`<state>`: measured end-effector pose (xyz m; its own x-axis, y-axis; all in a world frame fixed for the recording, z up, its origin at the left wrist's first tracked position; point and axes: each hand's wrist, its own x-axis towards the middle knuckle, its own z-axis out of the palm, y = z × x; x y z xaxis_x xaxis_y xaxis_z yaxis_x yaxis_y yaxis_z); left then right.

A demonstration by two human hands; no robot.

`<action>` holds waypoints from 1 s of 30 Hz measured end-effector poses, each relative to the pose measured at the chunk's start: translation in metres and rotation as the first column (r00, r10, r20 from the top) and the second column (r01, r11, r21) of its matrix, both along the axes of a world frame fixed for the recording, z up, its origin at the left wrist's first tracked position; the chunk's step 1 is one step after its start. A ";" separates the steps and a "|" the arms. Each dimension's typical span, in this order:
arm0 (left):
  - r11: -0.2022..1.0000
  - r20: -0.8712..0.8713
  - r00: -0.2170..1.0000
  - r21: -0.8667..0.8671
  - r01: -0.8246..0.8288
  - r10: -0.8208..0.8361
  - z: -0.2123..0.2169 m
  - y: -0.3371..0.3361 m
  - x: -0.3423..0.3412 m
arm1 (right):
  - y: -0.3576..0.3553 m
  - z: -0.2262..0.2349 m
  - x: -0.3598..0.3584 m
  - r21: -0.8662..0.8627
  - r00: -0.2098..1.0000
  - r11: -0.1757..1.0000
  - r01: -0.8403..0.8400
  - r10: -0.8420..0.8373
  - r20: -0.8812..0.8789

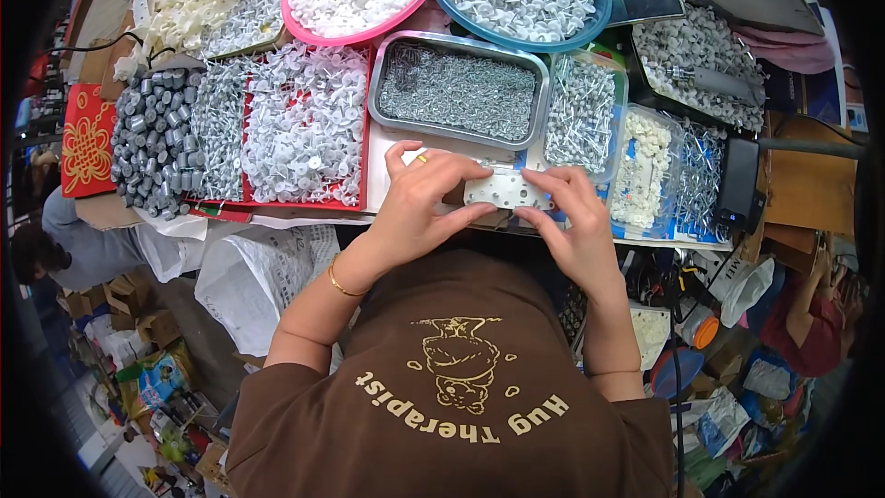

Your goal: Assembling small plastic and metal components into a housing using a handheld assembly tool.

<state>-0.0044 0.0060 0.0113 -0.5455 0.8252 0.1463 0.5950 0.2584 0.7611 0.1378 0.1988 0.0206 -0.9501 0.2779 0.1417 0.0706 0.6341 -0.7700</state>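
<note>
A small whitish plate with several holes [505, 190] is held level between my two hands, just over the table's near edge. My left hand [426, 195] pinches its left end between thumb and fingers. On the opposite end, the thumb and fingers of my right hand [579, 218] close in the same way. Directly beyond the plate stands a metal tray [375, 83] filled with tiny metal parts. To the right of it, a clear container [619, 129] holds metal pins. What lies under the plate is hidden.
White round-headed pieces [309, 124] fill a red box on the left, beside grey cylinders [152, 134]. Farther back are a pink-rimmed bowl [288, 17] and a blue-rimmed bowl [604, 14]. Small white parts [643, 171] and a black device [739, 183] sit at right. Other people are partly visible at both sides.
</note>
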 end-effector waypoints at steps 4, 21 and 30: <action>1.000 -0.068 0.998 0.024 0.003 -0.001 -0.002 0.001 -0.003 | -0.001 0.002 -0.002 -0.114 0.998 0.993 0.015 -0.007 0.064; 0.991 0.113 0.985 -0.002 0.133 -0.132 -0.007 0.008 -0.011 | 0.004 0.013 -0.005 -0.111 0.984 0.992 -0.058 0.075 0.162; 0.998 0.001 0.999 -0.033 0.045 -0.045 -0.009 0.006 0.003 | -0.001 0.012 -0.007 0.056 0.993 0.997 -0.059 0.053 0.104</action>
